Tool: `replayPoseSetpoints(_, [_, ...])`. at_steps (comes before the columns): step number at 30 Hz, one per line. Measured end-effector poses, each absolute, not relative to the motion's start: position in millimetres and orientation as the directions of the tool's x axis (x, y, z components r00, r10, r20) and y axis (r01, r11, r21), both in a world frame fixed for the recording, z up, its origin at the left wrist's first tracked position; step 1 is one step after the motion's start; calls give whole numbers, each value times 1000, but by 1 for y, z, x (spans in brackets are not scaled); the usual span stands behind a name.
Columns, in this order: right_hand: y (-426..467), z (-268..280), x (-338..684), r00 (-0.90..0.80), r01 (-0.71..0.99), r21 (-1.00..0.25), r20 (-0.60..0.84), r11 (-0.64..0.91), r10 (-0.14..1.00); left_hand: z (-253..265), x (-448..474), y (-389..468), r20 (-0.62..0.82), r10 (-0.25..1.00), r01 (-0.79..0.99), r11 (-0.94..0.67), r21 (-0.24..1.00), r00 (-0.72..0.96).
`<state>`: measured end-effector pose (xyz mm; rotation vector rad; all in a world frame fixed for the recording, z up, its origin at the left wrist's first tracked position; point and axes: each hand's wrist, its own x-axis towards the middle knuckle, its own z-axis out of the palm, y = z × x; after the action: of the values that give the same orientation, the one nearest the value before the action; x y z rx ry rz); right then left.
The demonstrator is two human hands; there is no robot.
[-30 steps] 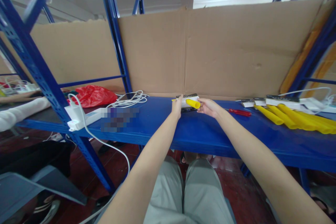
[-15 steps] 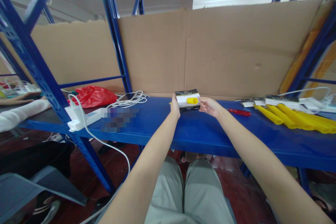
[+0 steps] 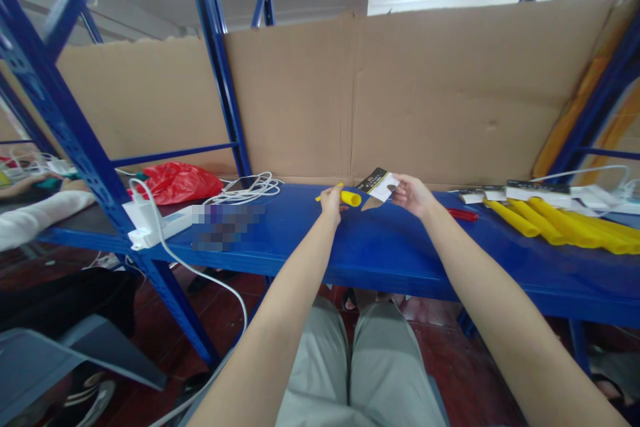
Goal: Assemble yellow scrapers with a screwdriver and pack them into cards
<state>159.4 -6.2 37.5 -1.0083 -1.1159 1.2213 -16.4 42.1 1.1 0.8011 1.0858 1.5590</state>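
Over the middle of the blue shelf top [image 3: 390,253], my left hand [image 3: 331,203] is closed round a yellow tube [image 3: 351,198] whose round end points right. Just to its right, my right hand [image 3: 407,195] grips a black-and-white printed card [image 3: 379,185] by its right edge. The card is tilted, with a hole in it and a brown flap below, and it is apart from the tube. A red-handled tool [image 3: 463,215] lies on the shelf beyond my right forearm, partly hidden by it.
Several yellow tubes with cards [image 3: 570,223] lie at the right. On the left are a white power strip [image 3: 165,223], a red plastic bag [image 3: 177,183] and coiled white cables [image 3: 250,188]. Cardboard [image 3: 425,93] stands behind. Another person's sleeved arm [image 3: 45,217] rests at far left.
The tube and the card, together before, are now apart. My left hand has the tube; my right hand has moved slightly right and up with the card, which is now tilted.
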Motion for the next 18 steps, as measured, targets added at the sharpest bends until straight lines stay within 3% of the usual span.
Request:
replayPoseSetpoints(3, [0, 32, 168, 256, -172, -980, 56, 102, 965, 3, -17, 42, -37, 961, -386, -75, 919, -275])
replayPoseSetpoints(6, [8, 22, 175, 448, 7, -998, 62, 66, 892, 5, -17, 40, -38, 967, -396, -67, 916, -251])
replayPoseSetpoints(10, [18, 7, 178, 493, 224, -974, 94, -22, 865, 6, -16, 36, -44, 967, -401, -62, 914, -251])
replayPoseSetpoints(18, [34, -2, 188, 533, 300, -954, 162, -7, 830, 5, -14, 32, -42, 973, -393, -51, 918, -226])
